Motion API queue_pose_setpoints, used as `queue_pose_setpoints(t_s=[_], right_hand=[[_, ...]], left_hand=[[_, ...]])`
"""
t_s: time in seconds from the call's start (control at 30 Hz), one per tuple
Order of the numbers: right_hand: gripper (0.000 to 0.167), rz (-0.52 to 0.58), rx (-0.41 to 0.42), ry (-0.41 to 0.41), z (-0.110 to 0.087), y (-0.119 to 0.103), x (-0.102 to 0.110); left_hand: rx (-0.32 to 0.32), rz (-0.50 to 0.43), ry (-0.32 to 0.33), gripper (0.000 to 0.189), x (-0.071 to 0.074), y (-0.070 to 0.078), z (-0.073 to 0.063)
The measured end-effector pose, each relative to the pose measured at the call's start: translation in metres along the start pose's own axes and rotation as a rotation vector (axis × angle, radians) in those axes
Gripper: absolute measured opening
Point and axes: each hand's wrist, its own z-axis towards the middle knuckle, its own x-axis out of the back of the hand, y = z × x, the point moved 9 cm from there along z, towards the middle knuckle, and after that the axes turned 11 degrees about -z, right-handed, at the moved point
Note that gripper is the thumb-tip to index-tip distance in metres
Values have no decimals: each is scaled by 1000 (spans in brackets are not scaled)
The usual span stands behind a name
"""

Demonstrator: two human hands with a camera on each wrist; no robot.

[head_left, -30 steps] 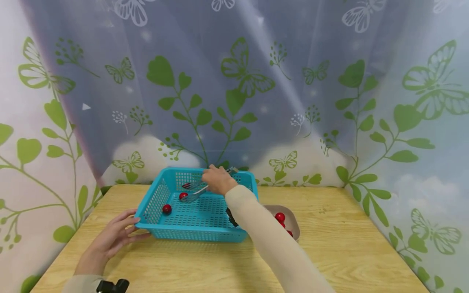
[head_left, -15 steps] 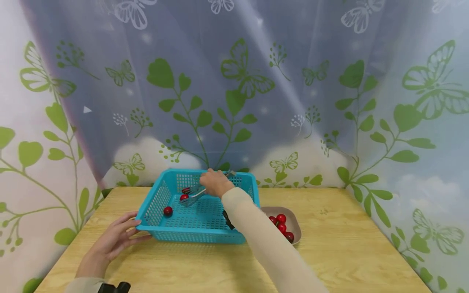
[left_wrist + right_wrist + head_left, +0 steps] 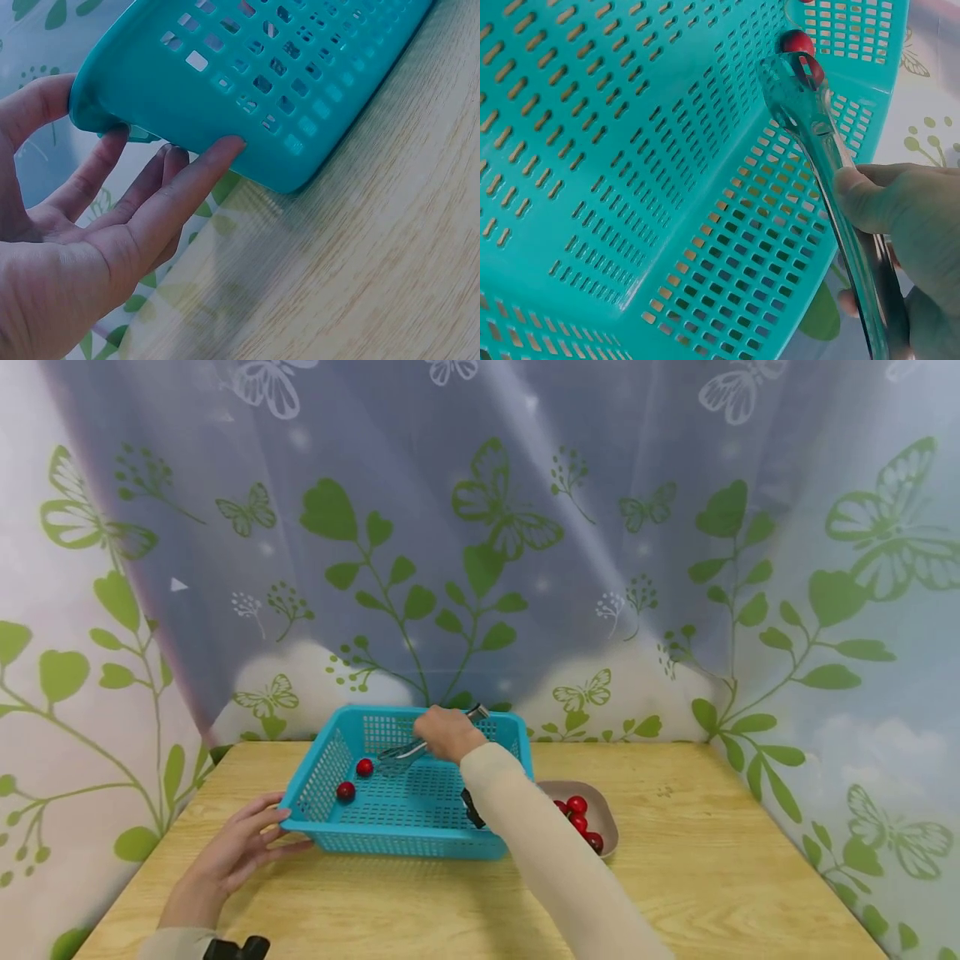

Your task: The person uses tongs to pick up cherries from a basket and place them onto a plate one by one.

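Note:
My right hand [image 3: 448, 733] grips metal tongs [image 3: 832, 180] over the blue plastic basket [image 3: 397, 828]. The thumb lies along one arm of the tongs in the right wrist view. Red shows at the slotted ends of the tongs, beside a dark red cherry [image 3: 795, 42]; whether the tongs grip a cherry is hard to tell. Two cherries, a farther one [image 3: 364, 767] and a nearer one [image 3: 346, 792], lie on the basket's floor at left. With fairly straight fingers, my left hand [image 3: 234, 850] touches the basket's near left corner, its thumb against the outer wall [image 3: 187, 97].
A beige dish [image 3: 604, 806] with several red cherries [image 3: 577, 823] stands right of the basket, partly hidden by my right sleeve [image 3: 540, 835]. All this is on a wooden table [image 3: 720, 860], in front of a curtain [image 3: 420, 527] with butterflies and leaves.
The ends of the tongs have come closer together and shifted slightly right. The third cherry, at the back near the tongs, no longer shows in the head view. My left hand stays put.

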Motion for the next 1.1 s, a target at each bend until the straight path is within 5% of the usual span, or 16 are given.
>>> queue_pose_setpoints(t_s=[0.3,1.1], right_hand=[[19,-103,-10,14,3,-3,5],[16,-127,29,45,19,-26,9]], left_hand=[[-5,-8,-11,36,1,-1,2],[2,19,19,33,-1,1,-1]])
